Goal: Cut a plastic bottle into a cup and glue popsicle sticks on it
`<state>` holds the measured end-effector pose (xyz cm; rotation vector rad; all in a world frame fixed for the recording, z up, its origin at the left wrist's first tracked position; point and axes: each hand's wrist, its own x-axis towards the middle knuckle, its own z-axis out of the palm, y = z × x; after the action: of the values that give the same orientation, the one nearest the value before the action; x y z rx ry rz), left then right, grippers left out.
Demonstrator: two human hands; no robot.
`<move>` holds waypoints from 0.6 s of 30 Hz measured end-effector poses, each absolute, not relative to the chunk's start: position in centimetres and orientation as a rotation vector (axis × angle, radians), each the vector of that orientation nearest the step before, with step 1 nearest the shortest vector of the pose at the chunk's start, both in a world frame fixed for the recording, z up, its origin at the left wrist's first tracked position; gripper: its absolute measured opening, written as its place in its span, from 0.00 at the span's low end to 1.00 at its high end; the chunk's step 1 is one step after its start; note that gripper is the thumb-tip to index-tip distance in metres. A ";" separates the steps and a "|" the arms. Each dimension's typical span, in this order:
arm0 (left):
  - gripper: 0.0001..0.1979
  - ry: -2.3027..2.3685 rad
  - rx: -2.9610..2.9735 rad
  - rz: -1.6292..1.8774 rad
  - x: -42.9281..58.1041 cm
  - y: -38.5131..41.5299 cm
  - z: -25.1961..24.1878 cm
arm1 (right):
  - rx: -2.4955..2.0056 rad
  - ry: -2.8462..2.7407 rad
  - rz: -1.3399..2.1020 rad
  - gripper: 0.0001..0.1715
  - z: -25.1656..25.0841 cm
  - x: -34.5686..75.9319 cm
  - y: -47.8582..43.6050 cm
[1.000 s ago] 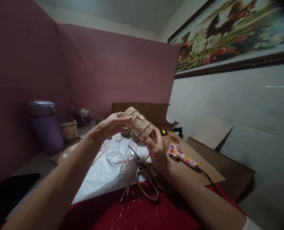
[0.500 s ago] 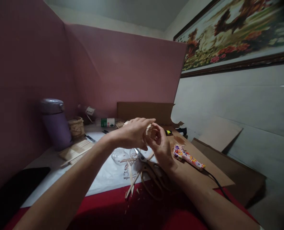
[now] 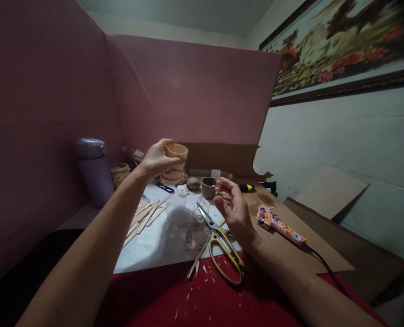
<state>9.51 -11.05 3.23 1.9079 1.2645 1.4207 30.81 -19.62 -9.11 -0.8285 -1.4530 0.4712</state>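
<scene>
in the head view, the left hand point(image 3: 161, 156) is gripping a wooden cup point(image 3: 176, 170), thumb on the near side, and is keeping it upright; it seems to be hanging over the far part of the white sheet point(image 3: 144, 256). the right hand point(image 3: 234, 204) is resting in the air, fingers apart and loosely curled, and seems to be holding nothing. the step in hand is probably looking over or positioning the cup; a next move would be calling for a steady left grip and a free right palm, ready to be supporting the cup.

below, the scissors point(image 3: 211, 222) are lying near the right hand, blades pointing away, handles reaching over the red cloth point(image 3: 154, 295); they are crowding the space between the arms. wooden sticks point(image 3: 145, 218) are lying scattered beside the left forearm. behind, a ball of twine point(image 3: 193, 183) and a small brown pot point(image 3: 208, 188) are taking up the spot just right of the wooden cup. a flowered glue gun point(image 3: 280, 225) is lying on the cardboard point(image 3: 311, 259), its cord trailing beside the right forearm.
</scene>
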 end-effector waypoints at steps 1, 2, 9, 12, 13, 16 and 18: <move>0.39 1.385 1.891 1.470 8.8 -10.1 2.8 | -0.826 -1.464 0.462 0.36 -9.1 30.8 -19.7; 0.38 1.515 1.872 1.516 8.1 -9.3 2.3 | -0.825 -1.474 0.456 0.35 -9.0 30.7 -19.8; 0.35 1.868 1.758 1.450 4.8 -5.7 -1.4 | -0.835 -1.518 0.407 0.30 -9.1 30.7 -19.9; 0.35 2.014 1.707 1.435 3.6 -4.6 -2.5 | -0.845 -1.530 0.382 0.26 -9.2 30.6 -19.9; 0.35 2.056 1.690 1.432 3.3 -4.2 -2.9 | -0.852 -1.531 0.378 0.25 -9.1 30.6 -19.9; 0.35 2.115 1.680 1.380 2.6 -3.5 -3.8 | -0.869 -1.532 0.372 0.24 -9.1 30.6 -20.0; 0.36 2.114 1.680 1.366 2.4 -3.4 -4.4 | -0.874 -1.537 0.368 0.23 -9.0 30.5 -20.0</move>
<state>2.39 -3.37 -4.44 1.6799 2.1136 1.3659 30.54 -20.04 -8.99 -0.8736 -1.5370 0.3675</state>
